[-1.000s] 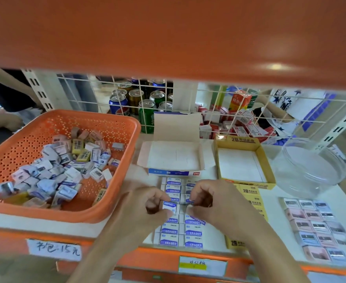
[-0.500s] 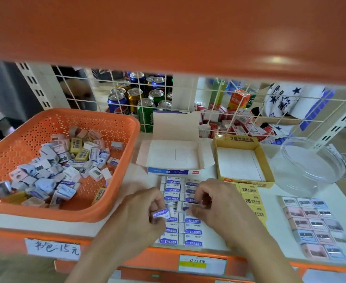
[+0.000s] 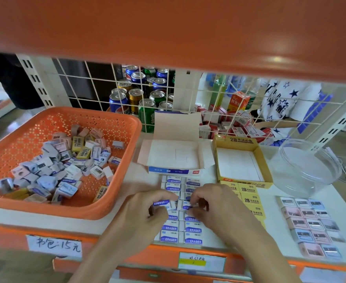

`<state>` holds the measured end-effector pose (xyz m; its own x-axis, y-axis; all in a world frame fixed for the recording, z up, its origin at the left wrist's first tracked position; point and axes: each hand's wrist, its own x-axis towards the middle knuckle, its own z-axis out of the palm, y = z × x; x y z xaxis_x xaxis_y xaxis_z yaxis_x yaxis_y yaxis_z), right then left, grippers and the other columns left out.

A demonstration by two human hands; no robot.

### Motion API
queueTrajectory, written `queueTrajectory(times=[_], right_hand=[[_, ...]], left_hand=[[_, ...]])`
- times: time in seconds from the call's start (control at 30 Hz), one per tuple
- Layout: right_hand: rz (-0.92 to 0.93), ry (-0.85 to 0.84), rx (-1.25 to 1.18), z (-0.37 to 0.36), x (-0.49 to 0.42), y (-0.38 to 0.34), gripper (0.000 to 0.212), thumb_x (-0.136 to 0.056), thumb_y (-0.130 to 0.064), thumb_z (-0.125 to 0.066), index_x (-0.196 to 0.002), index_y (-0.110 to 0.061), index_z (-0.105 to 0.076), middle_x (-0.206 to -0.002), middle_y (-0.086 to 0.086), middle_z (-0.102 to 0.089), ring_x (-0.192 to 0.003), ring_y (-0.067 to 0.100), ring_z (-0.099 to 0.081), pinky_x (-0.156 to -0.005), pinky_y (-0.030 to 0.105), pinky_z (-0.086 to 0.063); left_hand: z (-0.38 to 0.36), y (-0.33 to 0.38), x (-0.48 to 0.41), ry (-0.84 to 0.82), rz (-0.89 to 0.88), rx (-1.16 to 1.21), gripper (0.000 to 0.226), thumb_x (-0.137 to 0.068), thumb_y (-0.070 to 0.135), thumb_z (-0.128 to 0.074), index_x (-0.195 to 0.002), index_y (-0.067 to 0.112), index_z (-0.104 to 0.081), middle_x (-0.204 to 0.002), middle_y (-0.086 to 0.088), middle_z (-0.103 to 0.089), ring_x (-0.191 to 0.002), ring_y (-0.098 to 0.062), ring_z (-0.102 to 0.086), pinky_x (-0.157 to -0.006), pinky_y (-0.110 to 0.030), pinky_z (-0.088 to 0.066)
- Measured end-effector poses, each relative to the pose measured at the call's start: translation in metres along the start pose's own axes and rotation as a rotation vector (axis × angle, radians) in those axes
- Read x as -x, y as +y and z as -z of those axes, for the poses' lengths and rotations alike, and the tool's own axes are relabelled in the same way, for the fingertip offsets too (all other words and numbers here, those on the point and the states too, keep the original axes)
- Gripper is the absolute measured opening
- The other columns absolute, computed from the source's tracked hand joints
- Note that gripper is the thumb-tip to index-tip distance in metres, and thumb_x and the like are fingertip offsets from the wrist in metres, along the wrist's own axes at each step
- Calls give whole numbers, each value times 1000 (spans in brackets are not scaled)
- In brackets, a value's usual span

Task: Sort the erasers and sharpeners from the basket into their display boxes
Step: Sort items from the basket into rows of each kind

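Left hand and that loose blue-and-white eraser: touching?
Touching. The head view shows the left hand pinching the blue-and-white eraser between its fingertips, just above the rows of erasers.

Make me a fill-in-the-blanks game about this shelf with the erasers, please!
1. The mixed pile of erasers and sharpeners lies in a perforated plastic basket coloured ____.
2. The left hand pinches a small blue-and-white eraser printed with the word ____.
3. The white cardboard display box with the blue front holds ____ erasers.
4. The clear round plastic tub stands to the ____ of the yellow cardboard box.

Missing words: orange; ERASER; no; right
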<state>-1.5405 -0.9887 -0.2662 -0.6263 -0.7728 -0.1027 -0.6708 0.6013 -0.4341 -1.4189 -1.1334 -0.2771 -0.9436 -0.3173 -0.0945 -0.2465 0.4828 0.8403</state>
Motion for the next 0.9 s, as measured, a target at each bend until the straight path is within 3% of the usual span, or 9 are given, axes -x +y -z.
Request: queueTrajectory(times=[0.1,0.17,0.27,0.4,0.5,0.63,0.73,0.8,0.9], right_hand=[[-21,8,-5,-1,0,1,8,-87,-30,-66,-93,-26,-68,-85,-13,-56,-75,4,-52,-58,10,-36],[-36,2,-2,1,0,2,10,-88,-29,-65,-97,-26,-69,-89,-12,-61,-78,6,-53,-62,12,-39],[-58,-14,8,4,1,1,12,-89,-29,-63,-99,-26,-69,-97,-8,-66,-83,8,-56,-73,19,-46],[-75,-18,3,4,1,-1,10,-89,-30,-64,-98,-26,-68,-89,-10,-61,-82,8,-56,-71,19,-46],[-85,-19,1,4,0,-2,9,-89,-29,-64,-96,-26,-68,-89,-10,-61,-84,9,-58,-73,21,-48],[-96,-22,-10,4,0,-2,7,-88,-29,-64,-94,-26,-68,-93,-10,-65,-84,9,-59,-75,24,-50],[-92,-24,-9,4,0,-3,5,-89,-30,-64,-92,-27,-66,-87,-12,-60,-82,8,-58,-72,21,-48],[-98,-22,-6,5,0,-3,3,-88,-31,-64,-88,-29,-64,-86,-12,-59,-81,7,-57,-71,21,-48],[-111,-22,13,5,0,-3,12,-87,-35,-65,-80,-30,-57,-86,-11,-60,-80,8,-57,-69,21,-47]], left_hand=[[-2,1,0,32,30,35,32,-93,8,-51,-93,38,-62,-78,-5,-67,-44,-10,-42,-46,-30,-40],[-2,3,0,56,52,61,30,-90,6,-53,-92,35,-62,-80,7,-67,-52,-13,-57,-55,-33,-49],[-1,5,1,77,102,146,30,-87,1,-53,-94,28,-62,-84,0,-66,-60,-8,-66,-55,-23,-50],[-2,7,1,45,138,289,42,-90,1,-50,-116,33,-58,-110,0,-57,-74,-12,-71,-67,-21,-56],[-4,4,0,85,123,271,33,-89,6,-57,-107,34,-62,-91,1,-62,-75,-13,-70,-71,-30,-58],[-8,-3,-4,239,123,243,11,-83,20,-69,-90,24,-61,-73,-5,-67,-61,-13,-58,-68,-35,-50],[-11,-8,-8,276,174,249,14,-83,25,-70,-86,19,-56,-72,-11,-66,-63,-21,-58,-69,-43,-50],[-12,-11,-10,274,208,183,15,-82,28,-71,-84,23,-57,-74,-8,-67,-69,-20,-62,-69,-37,-51],[-13,-12,-12,281,214,90,13,-81,27,-74,-80,26,-61,-70,-1,-64,-65,-8,-58,-57,-19,-45]])
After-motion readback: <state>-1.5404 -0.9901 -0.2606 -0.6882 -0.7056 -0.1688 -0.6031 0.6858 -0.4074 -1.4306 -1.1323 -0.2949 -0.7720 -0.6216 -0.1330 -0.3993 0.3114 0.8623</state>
